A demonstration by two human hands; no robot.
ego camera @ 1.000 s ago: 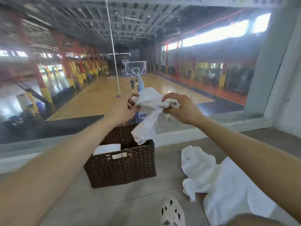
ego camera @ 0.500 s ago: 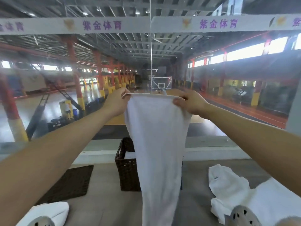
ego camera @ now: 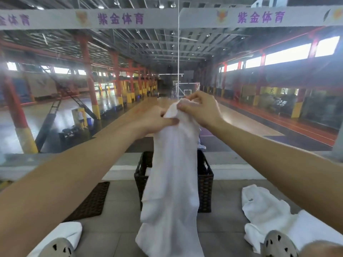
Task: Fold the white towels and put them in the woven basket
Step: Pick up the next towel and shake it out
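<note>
Long white towel [ego camera: 170,182] is pinched by left hand [ego camera: 156,119] and right hand [ego camera: 200,110], screening brown woven basket [ego camera: 205,184]; crumpled white towels [ego camera: 263,206] noted at four o'clock.

Grey tiled floor [ego camera: 118,229] in front of me: a dark woven basket [ego camera: 205,190] stands at its far side, near the pale kerb [ego camera: 237,172] below the glass. Left of the basket and apart from it, a flat dark woven mat [ego camera: 91,201] lies on the tiles. A heap of white towels [ego camera: 263,206] sprawls at right, my right shoe [ego camera: 278,243] overlapping its near edge. At lower left, a lone towel [ego camera: 68,230] lies touching my left shoe [ego camera: 57,247].
</note>
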